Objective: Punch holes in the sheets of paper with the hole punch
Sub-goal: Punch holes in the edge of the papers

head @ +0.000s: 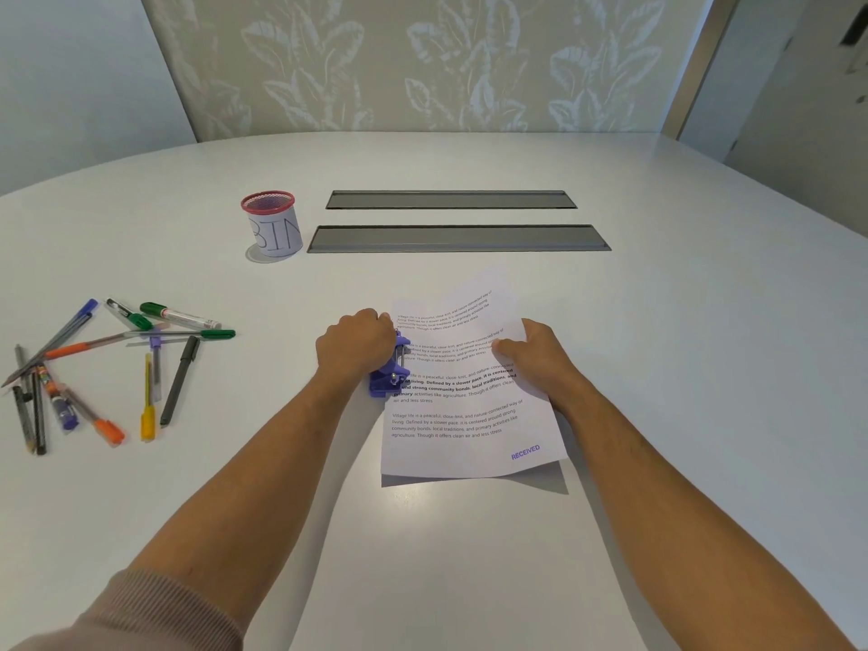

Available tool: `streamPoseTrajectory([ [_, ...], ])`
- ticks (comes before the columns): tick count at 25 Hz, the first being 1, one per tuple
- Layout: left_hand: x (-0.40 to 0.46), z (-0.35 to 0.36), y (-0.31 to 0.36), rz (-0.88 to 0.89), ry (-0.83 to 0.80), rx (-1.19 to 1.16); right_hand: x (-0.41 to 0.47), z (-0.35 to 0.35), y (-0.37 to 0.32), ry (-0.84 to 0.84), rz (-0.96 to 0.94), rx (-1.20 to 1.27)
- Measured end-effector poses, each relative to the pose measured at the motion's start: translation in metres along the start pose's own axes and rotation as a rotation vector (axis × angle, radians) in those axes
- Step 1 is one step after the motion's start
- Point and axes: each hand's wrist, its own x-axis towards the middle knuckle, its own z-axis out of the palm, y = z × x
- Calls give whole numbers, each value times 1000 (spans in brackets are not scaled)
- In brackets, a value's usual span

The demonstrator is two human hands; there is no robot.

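At the far left of the white table [657,321], a loose scatter of pens and markers [108,364] is spread, with green, orange, yellow and purple caps among them. Further back and to the right, a red mesh cup [272,225] wrapped in paper lettered "BIN" is stood upright, just beside two grey recessed hatches [458,238]. Near the middle, the purple hole punch [392,371] is covered from above by the left hand [354,347], whose fingers are curled into a closed fist over the lever. The left edge of the printed sheets of paper [465,406] is set into the punch's mouth, and the stack is seen lifted off the table at its near edge, a shadow being cast beneath. The sheets' right edge is gripped by the right hand [535,352], fingers bent closed on the paper, thumb laid on top.
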Motion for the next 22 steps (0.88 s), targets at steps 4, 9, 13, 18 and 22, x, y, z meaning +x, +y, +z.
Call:
streamPoseTrajectory([
  [4, 2, 6, -5, 132, 19, 161, 1, 0, 1, 10, -6, -51],
  [9, 6, 20, -15, 94, 75, 16, 1, -1, 2, 22, -11, -93],
  [13, 8, 26, -20, 95, 59, 6, 1, -1, 1, 21, -12, -95],
  [18, 7, 31, -26, 108, 3, 34, 1, -2, 3, 16, -9, -106],
  [22, 7, 31, -27, 109, -1, 59, 2, -2, 3, 19, -8, -119],
])
